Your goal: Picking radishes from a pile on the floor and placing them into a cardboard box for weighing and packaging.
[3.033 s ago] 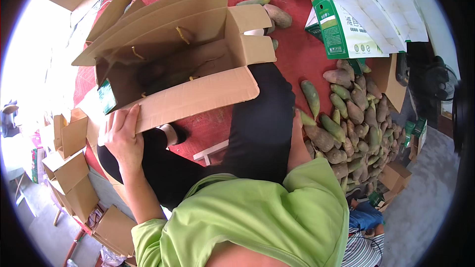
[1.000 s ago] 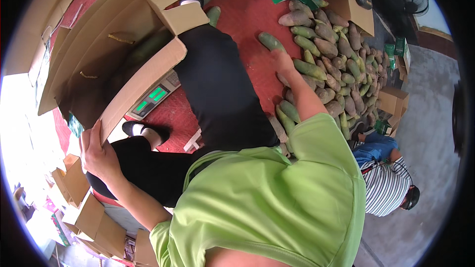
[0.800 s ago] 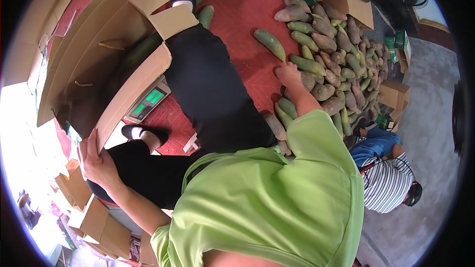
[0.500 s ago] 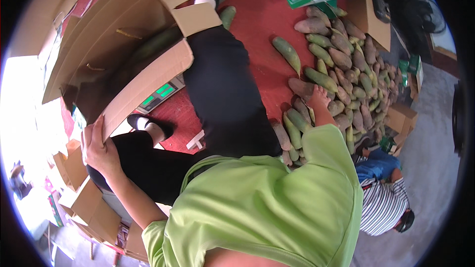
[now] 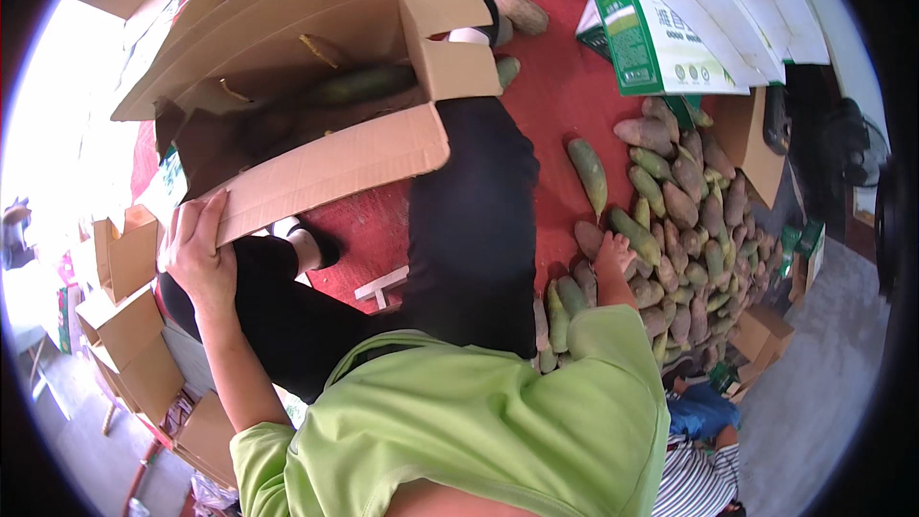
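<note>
My left hand (image 5: 199, 254) pinches the near flap of an open cardboard box (image 5: 325, 168), fingers on top of its lower left corner. The box stands tilted toward me. Inside its shadowed interior lies a long green radish (image 5: 364, 84), with darker shapes around it that I cannot make out. To the right, my right hand (image 5: 613, 266) is closed on the end of a brownish radish (image 5: 589, 238) at the left edge of a big radish pile (image 5: 684, 220). A single green radish (image 5: 588, 175) lies apart just beyond that hand.
White and green cartons (image 5: 680, 29) stand at the far right, beside a brown box (image 5: 751, 139). More open cardboard boxes (image 5: 134, 335) are at the left. A person in a striped shirt (image 5: 694, 479) is at the lower right. My black-trousered leg (image 5: 474, 230) separates box and pile.
My view has shifted, so the box and pile sit further right and the box's inside shows more. Both hands stay at the same flap and radish. The scale's green display is now hidden.
</note>
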Tool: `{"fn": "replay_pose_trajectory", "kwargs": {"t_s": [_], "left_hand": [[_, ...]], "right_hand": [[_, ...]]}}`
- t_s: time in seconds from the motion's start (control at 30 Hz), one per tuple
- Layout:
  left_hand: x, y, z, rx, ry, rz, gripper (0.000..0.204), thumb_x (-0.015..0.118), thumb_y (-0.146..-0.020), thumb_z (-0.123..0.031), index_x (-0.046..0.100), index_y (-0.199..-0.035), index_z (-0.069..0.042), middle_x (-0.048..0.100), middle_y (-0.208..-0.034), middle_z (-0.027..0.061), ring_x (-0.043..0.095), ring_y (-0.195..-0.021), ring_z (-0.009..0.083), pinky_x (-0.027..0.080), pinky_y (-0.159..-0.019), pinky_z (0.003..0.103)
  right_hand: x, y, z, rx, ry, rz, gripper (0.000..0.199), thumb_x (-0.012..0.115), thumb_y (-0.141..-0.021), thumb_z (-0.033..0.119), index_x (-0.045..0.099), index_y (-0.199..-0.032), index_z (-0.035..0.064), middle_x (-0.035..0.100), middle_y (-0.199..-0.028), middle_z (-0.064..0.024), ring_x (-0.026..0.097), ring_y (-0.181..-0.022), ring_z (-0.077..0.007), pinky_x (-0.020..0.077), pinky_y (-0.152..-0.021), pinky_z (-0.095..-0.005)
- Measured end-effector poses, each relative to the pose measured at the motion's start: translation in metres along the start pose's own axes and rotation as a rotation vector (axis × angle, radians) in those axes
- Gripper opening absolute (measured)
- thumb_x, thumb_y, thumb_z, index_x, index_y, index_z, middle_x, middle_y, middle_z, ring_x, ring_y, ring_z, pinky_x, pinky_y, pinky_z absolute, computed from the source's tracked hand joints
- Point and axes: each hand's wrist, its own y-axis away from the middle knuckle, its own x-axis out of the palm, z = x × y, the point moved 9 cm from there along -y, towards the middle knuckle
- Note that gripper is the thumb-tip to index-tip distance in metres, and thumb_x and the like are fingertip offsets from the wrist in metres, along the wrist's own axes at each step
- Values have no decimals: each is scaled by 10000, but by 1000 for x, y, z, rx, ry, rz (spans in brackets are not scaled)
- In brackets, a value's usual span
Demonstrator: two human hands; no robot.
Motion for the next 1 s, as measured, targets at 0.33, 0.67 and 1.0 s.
{"fn": "replay_pose_trajectory", "kwargs": {"t_s": [0.33, 0.67, 1.0], "left_hand": [[-7, -4, -7, 56, 17, -45, 369, 585, -578, 46, 704, -906, -74, 587, -786, 52, 613, -806, 241, 493, -719, 359], [-9, -4, -7, 83, 18, -40, 354, 615, -598, 19, 707, -924, -84, 595, -802, 56, 614, -812, 247, 491, -689, 361], [-8, -1, -1, 79, 29, -28, 310, 626, -635, 1, 676, -914, -125, 544, -779, 7, 599, -812, 197, 477, -709, 334]], "right_hand": [[-34, 13, 44, -140, 74, 123, 437, 668, -814, 207, 505, -1219, 188, 498, -1255, -23, 455, -1212, -228, 437, -891, -494], [-107, 15, 89, -127, -654, -9, 737, 776, -671, 207, 396, -1291, 86, 553, -1254, -135, 483, -1201, -361, 451, -934, -484], [-442, 67, 99, -812, -1562, -303, 832, 813, -592, 46, 421, -1323, -6, 503, -1296, -173, 526, -1168, -294, 451, -960, -406]]}}
